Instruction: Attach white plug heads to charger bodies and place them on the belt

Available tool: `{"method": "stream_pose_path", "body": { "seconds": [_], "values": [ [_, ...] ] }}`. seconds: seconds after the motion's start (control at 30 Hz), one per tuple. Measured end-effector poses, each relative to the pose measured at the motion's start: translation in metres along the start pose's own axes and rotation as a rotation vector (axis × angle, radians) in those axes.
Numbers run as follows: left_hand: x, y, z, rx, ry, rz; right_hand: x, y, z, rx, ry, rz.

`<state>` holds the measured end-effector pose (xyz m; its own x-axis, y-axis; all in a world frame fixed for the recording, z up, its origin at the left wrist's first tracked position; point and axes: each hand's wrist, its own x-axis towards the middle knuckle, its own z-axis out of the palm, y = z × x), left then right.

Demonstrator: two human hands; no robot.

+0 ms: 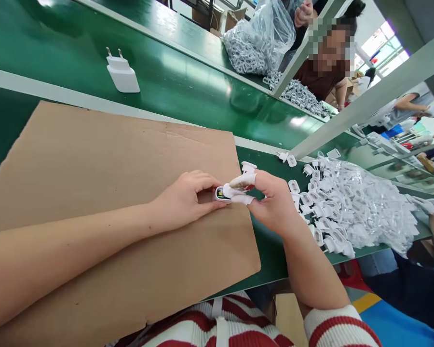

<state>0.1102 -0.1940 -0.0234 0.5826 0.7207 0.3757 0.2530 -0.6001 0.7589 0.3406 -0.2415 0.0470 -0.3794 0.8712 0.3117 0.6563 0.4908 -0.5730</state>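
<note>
My left hand (188, 197) rests on the cardboard sheet (130, 164), its thumb and fingers closed round a white charger housing (218, 194). The housing's end is uncovered and shows a circuit board with a yellow part inside. From the right, my right hand (265, 195) meets that end with fingers pinched together. White finger cots cover several of its fingertips. Whatever lies between them, white against white, I cannot make out. Just behind the right hand, a white plug charger (249, 166) lies at the cardboard's edge.
Right of my hands, many white charger housings (321, 212) spill from a clear plastic bag (376, 202). A two-pin charger (123, 74) lies on the green belt (188, 72) beyond the cardboard. A slanted metal post (361, 101) crosses the right side. Across the belt, a person (311, 77) sits near another bag (256, 43).
</note>
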Motion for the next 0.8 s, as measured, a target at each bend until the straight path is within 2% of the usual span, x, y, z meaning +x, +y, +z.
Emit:
{"method": "stream_pose_path", "body": {
  "seconds": [0.13, 0.37, 0.57, 0.8],
  "values": [
    [0.000, 0.002, 0.000, -0.014, 0.019, 0.019, -0.001, -0.006, 0.007, -0.180, -0.018, -0.063],
    [0.000, 0.004, 0.000, -0.020, 0.013, 0.016, -0.002, -0.008, 0.017, -0.208, 0.113, -0.084],
    [0.000, 0.002, 0.000, -0.038, 0.008, 0.018, -0.002, -0.011, 0.021, -0.309, 0.079, -0.106],
    [0.000, 0.005, 0.000, -0.033, 0.005, -0.016, 0.000, -0.019, 0.026, -0.440, 0.107, -0.148]
  ]
}}
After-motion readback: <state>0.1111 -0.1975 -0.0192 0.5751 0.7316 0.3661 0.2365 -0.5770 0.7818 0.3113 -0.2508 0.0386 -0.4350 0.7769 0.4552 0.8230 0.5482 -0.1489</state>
